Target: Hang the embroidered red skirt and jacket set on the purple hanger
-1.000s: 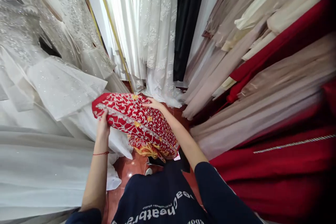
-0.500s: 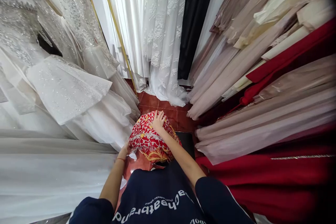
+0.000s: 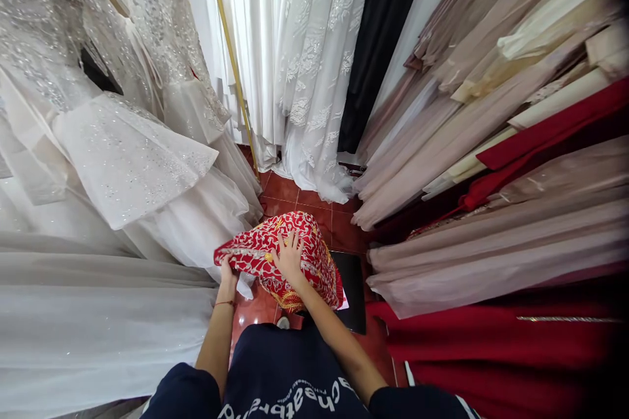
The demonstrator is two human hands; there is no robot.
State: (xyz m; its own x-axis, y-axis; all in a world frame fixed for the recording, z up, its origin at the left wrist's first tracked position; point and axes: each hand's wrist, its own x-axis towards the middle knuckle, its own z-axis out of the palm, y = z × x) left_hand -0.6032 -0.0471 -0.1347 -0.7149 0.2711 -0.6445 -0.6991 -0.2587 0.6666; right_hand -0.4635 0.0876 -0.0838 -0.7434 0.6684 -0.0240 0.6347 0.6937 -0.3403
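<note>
A red embroidered cloth [image 3: 317, 255] with silvery scrolls and gold motifs lies bunched low in front of me, over something dark that it mostly hides. My left hand [image 3: 228, 273] grips its left end, which is pulled out toward the white gowns; the fingertips are partly under the fabric. Lying flat on the cloth's middle, my right hand [image 3: 289, 256] has its fingers spread. Beside the cloth's right edge a black flat surface [image 3: 351, 294] shows, with a bit of white and pink at the fabric's border.
Sparkling white gowns [image 3: 132, 163] hang along the left, their hems reaching near my left hand. White lace dresses [image 3: 314, 78] and a black garment [image 3: 383, 39] hang ahead by a gold pole [image 3: 230, 46]. Blush gowns [image 3: 472, 249] and red ones [image 3: 472, 334] line the right. Red tiles [image 3: 314, 201] cover the floor.
My left hand has drawn the cloth's left end outward to the left. The right hand has slid slightly down and toward me over the fabric. More of the black surface shows.
</note>
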